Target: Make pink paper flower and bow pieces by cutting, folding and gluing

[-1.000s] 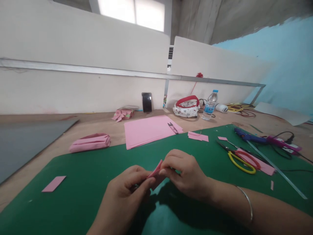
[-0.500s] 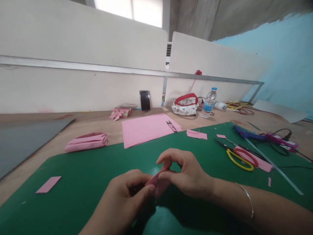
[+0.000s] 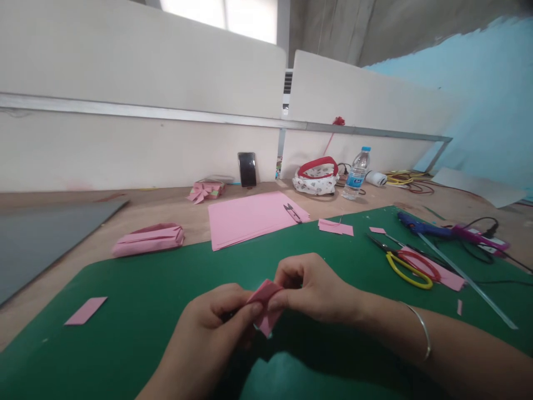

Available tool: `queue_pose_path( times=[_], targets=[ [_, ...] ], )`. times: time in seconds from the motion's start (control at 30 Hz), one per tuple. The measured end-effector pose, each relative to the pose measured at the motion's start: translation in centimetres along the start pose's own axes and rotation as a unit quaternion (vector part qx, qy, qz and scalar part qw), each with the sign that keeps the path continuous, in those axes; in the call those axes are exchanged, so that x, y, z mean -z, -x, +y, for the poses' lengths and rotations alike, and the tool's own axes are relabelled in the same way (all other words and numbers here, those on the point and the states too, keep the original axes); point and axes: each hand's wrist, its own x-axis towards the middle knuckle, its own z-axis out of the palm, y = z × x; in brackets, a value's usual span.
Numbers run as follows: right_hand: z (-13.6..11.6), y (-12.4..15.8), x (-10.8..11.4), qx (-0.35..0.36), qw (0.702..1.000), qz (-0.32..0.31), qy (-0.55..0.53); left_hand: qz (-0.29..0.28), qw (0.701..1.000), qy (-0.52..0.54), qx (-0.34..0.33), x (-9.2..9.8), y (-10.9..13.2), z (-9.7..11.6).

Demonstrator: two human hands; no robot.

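Between my two hands is a small folded piece of pink paper [image 3: 266,319], held above the green cutting mat [image 3: 166,303]. My left hand [image 3: 220,322] pinches its left side with thumb and fingers. On its right side my right hand [image 3: 310,289] grips it, the thumb pressed on the front and the fingers curled behind. Part of the paper is hidden by the thumbs. A loose pink paper strip [image 3: 86,311] lies on the mat to the left. To the right are scissors [image 3: 410,269] with one yellow and one red handle, resting partly over pink paper.
Beyond the mat are a stack of pink sheets [image 3: 250,219] with thread snips [image 3: 292,213] on it, a folded pink paper bundle [image 3: 149,241], a phone [image 3: 247,170], a pouch [image 3: 316,176] and a water bottle [image 3: 357,175]. A blue glue gun [image 3: 425,226] lies at right.
My right fingers have come down and closed behind the pink paper. The paper is turned, so more of its folded face and a raised pointed corner show between my thumbs.
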Motion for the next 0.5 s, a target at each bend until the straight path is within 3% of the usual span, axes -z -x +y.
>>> queue_pose_path(
  times=[0.13,0.33,0.5],
  targets=[
    [0.09,-0.10,0.03,0.023,0.999,0.021,0.023,-0.018,0.997,0.056,0.043,-0.30,0.12,0.09],
    [0.51,-0.05,-0.52,-0.068,0.996,-0.007,-0.060,0.020,0.994,0.079,0.073,-0.19,0.27,0.85],
    [0.12,0.32,-0.31,-0.007,0.999,0.007,0.043,-0.047,0.996,0.059,0.055,0.43,-0.15,0.46]
  ],
)
